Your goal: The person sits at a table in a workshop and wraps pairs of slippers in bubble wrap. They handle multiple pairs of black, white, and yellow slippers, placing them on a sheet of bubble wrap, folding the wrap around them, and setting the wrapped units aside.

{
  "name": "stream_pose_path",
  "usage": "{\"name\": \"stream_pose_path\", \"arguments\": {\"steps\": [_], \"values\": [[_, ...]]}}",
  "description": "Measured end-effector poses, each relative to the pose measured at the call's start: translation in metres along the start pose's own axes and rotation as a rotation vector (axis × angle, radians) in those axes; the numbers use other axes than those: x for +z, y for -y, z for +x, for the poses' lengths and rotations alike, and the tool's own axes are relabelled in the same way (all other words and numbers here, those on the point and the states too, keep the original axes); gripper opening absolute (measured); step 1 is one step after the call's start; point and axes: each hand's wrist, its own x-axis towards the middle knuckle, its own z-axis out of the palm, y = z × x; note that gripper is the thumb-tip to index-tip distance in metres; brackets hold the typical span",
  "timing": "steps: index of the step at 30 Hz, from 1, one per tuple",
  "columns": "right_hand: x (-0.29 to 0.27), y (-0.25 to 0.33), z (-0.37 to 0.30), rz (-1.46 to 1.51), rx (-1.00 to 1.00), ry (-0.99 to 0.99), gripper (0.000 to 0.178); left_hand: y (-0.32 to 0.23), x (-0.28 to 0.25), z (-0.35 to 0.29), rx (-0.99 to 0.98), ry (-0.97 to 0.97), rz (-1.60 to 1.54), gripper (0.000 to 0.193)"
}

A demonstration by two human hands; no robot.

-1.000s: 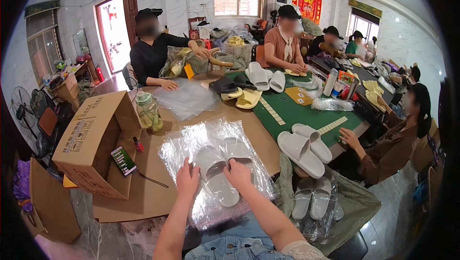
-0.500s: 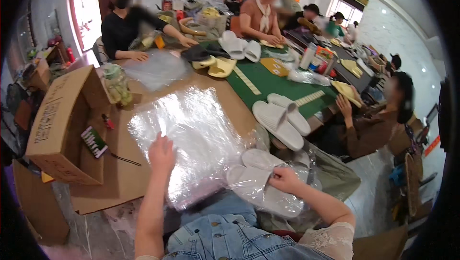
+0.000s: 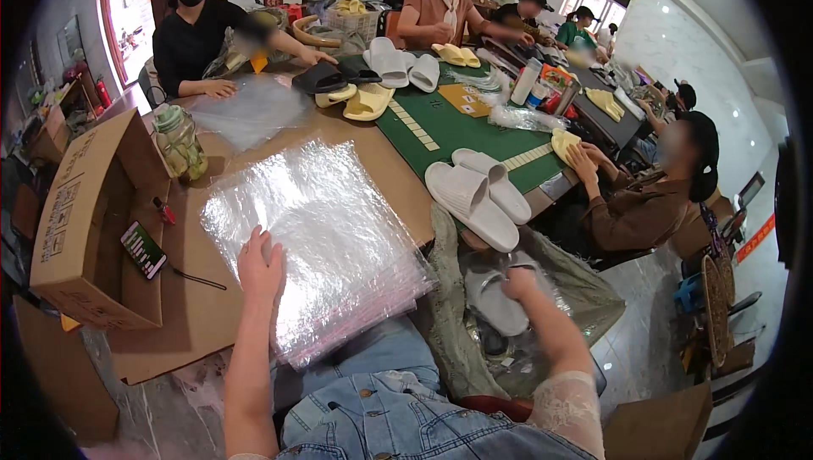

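My left hand [image 3: 260,263] lies with its fingers out on a stack of clear plastic bags [image 3: 313,231] at the table's near edge. To the right, my right hand [image 3: 520,280] is closed on a pair of light grey slippers [image 3: 495,301] in a clear bag, down inside the mouth of an open green-grey woven sack [image 3: 445,307]. Its fingertips are partly hidden. More clear wrapping shows in the sack below. Another grey pair, unbagged slippers [image 3: 474,206], rests at the table's right edge just above the sack.
At left stand an open cardboard box [image 3: 63,231] with a phone [image 3: 144,250] and a glass jar [image 3: 180,151]. Black, yellow and grey slippers [image 3: 387,62] lie farther back by a green mat [image 3: 415,142]. Several co-workers sit around, one close at right [image 3: 648,197].
My right hand has carried the bagged slippers from in front of my lap away from me into the sack. My left hand stays on the bag stack. The view has shifted slightly.
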Motion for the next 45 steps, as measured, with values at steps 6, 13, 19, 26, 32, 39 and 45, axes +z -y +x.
{"name": "stream_pose_path", "arguments": {"steps": [6,13,19,26,32,39,45], "values": [[0.163,0.089,0.050,0.095,0.155,0.198,0.027,-0.005,0.012,0.005,0.058,0.024,-0.016,0.053],[0.164,0.110,0.010,0.327,-0.209,0.098,0.026,0.000,0.002,-0.001,0.050,0.015,0.035,0.052],[-0.029,0.012,0.016,0.601,0.075,0.631,0.034,0.000,0.004,-0.001,0.028,0.030,-0.001,0.053],[-0.177,0.042,0.009,0.367,0.126,-0.334,0.029,0.003,0.004,-0.001,0.055,0.015,0.026,0.054],[-0.145,0.066,0.089,0.341,-0.068,-0.441,0.046,0.003,0.006,0.002,0.055,0.026,0.014,0.055],[-0.125,0.119,0.147,0.269,0.054,-0.460,0.037,0.002,0.002,0.001,0.038,0.031,-0.001,0.054],[-0.132,0.137,0.121,0.534,-0.046,-0.425,0.026,-0.013,-0.010,-0.004,0.163,0.144,0.162,0.055]]}}
